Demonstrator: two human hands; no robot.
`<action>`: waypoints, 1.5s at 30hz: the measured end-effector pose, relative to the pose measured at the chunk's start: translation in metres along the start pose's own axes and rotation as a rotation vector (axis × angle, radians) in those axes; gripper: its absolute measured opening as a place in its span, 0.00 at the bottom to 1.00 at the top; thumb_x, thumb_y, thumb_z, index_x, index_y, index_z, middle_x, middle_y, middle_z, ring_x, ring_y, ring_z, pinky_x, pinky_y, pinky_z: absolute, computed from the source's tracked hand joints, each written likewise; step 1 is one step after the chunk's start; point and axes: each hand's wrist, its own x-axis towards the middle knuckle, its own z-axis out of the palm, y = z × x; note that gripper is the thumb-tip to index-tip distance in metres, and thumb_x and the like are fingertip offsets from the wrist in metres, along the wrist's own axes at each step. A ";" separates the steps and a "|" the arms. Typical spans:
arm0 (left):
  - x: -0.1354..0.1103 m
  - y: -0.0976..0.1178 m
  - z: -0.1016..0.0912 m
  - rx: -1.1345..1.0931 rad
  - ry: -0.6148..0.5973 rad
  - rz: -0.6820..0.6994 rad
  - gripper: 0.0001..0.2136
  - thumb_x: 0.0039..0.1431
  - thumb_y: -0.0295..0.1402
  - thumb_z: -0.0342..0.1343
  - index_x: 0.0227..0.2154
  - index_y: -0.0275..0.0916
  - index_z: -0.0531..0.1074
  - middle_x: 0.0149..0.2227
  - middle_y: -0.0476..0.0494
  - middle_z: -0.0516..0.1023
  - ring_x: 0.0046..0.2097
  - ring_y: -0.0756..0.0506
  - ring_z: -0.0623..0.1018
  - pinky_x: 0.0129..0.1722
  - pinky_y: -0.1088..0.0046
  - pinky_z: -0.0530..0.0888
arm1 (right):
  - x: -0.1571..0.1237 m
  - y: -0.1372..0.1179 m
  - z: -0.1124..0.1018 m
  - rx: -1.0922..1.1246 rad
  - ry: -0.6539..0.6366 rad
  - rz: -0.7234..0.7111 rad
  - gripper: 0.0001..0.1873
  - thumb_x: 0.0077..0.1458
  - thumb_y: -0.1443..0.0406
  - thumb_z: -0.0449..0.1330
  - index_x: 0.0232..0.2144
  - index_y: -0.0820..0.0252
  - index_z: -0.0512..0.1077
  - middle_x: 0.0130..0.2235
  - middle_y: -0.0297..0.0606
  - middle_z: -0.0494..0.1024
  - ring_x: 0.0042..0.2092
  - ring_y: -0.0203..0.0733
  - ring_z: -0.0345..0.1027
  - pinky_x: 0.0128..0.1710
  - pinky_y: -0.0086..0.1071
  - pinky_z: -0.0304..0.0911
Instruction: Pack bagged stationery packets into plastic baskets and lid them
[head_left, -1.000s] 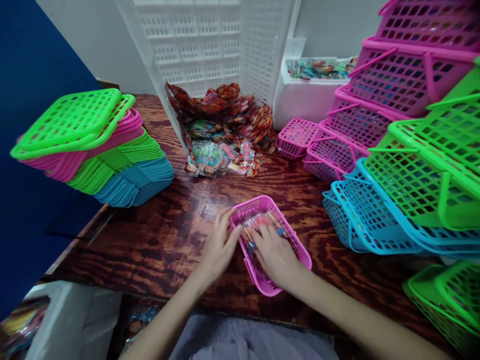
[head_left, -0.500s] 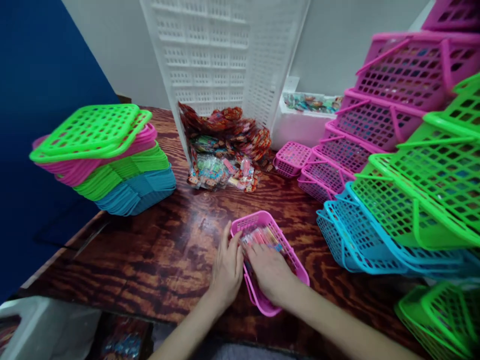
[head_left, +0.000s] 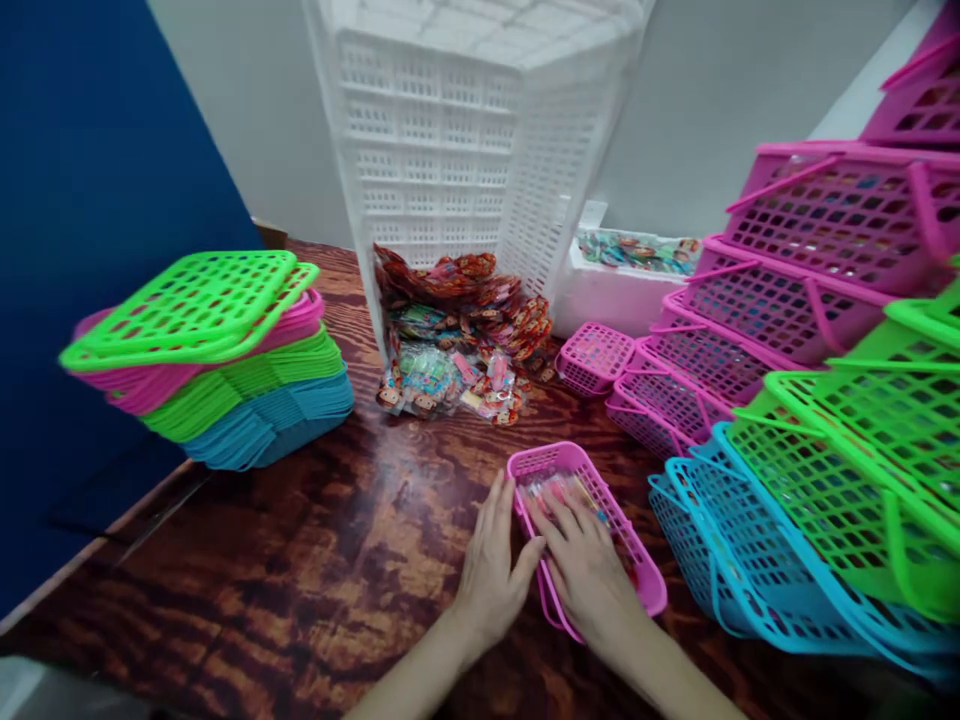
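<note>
In the head view a small pink plastic basket sits at a slant on the table before me. Small clear-wrapped packets lie inside it, partly covered by my fingers. My left hand rests along the basket's left side, its fingers stretched out and the thumb reaching over the rim. Inside the basket, my right hand lies palm down on the packets with fingers spread. Whatever lies under the right palm is hidden.
A white crate on its side holds packets that spill onto the dark wooden table. Nested baskets stand left. Filled pink, green and blue baskets are piled right. Behind is a white box.
The view has tilted up slightly. My left thumb now reaches over the basket's rim, and my right fingers have spread flatter across the packets.
</note>
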 end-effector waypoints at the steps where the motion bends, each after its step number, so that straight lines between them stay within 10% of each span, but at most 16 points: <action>1: 0.001 0.000 0.001 -0.006 -0.019 -0.014 0.31 0.69 0.39 0.46 0.70 0.41 0.40 0.71 0.34 0.45 0.71 0.39 0.48 0.68 0.48 0.54 | -0.001 0.001 -0.001 -0.016 -0.007 0.025 0.31 0.59 0.69 0.52 0.64 0.53 0.61 0.65 0.43 0.64 0.66 0.59 0.53 0.59 0.57 0.59; 15: 0.009 0.001 0.010 0.043 -0.069 -0.011 0.33 0.67 0.34 0.45 0.70 0.33 0.39 0.71 0.34 0.43 0.71 0.40 0.46 0.69 0.53 0.54 | 0.004 0.021 0.030 -0.140 -0.037 0.002 0.32 0.56 0.71 0.52 0.63 0.51 0.63 0.66 0.40 0.62 0.68 0.60 0.49 0.60 0.57 0.55; 20: 0.019 -0.019 -0.020 0.031 -0.186 -0.026 0.29 0.67 0.38 0.48 0.68 0.37 0.51 0.68 0.35 0.55 0.68 0.42 0.59 0.66 0.55 0.61 | 0.010 0.078 0.040 -0.123 0.040 0.075 0.30 0.56 0.69 0.50 0.61 0.50 0.66 0.65 0.41 0.64 0.68 0.58 0.50 0.59 0.55 0.57; 23: 0.041 -0.050 -0.055 0.142 -0.036 -0.027 0.22 0.61 0.34 0.53 0.58 0.39 0.68 0.62 0.38 0.68 0.63 0.41 0.68 0.62 0.56 0.67 | 0.025 0.109 0.029 -0.092 0.048 0.161 0.27 0.58 0.66 0.48 0.58 0.52 0.70 0.62 0.43 0.68 0.66 0.58 0.55 0.57 0.56 0.59; 29: 0.121 -0.116 -0.119 0.316 0.469 -0.261 0.18 0.60 0.31 0.52 0.53 0.38 0.69 0.58 0.35 0.71 0.62 0.38 0.68 0.62 0.53 0.64 | 0.097 0.061 0.000 0.329 0.364 0.263 0.19 0.63 0.60 0.48 0.47 0.57 0.75 0.48 0.46 0.79 0.50 0.52 0.71 0.54 0.48 0.63; 33: 0.169 -0.139 -0.135 0.422 0.732 -0.439 0.26 0.58 0.36 0.56 0.57 0.31 0.61 0.63 0.23 0.59 0.66 0.29 0.57 0.63 0.45 0.57 | 0.170 0.012 0.031 0.759 0.268 0.218 0.16 0.61 0.64 0.49 0.43 0.58 0.76 0.43 0.43 0.81 0.45 0.48 0.74 0.48 0.42 0.68; 41: 0.155 -0.129 -0.103 0.585 0.770 -0.250 0.21 0.63 0.37 0.51 0.57 0.34 0.62 0.67 0.26 0.53 0.68 0.31 0.53 0.63 0.44 0.56 | 0.276 0.048 0.102 0.555 0.399 0.879 0.36 0.58 0.51 0.52 0.60 0.72 0.61 0.57 0.69 0.67 0.58 0.67 0.60 0.50 0.63 0.58; 45: 0.160 -0.132 -0.083 0.825 0.499 -0.094 0.19 0.64 0.34 0.51 0.56 0.34 0.67 0.63 0.29 0.64 0.66 0.33 0.60 0.65 0.45 0.52 | 0.321 0.053 0.114 0.586 0.396 0.969 0.45 0.50 0.44 0.59 0.58 0.72 0.64 0.58 0.70 0.66 0.59 0.70 0.58 0.51 0.60 0.57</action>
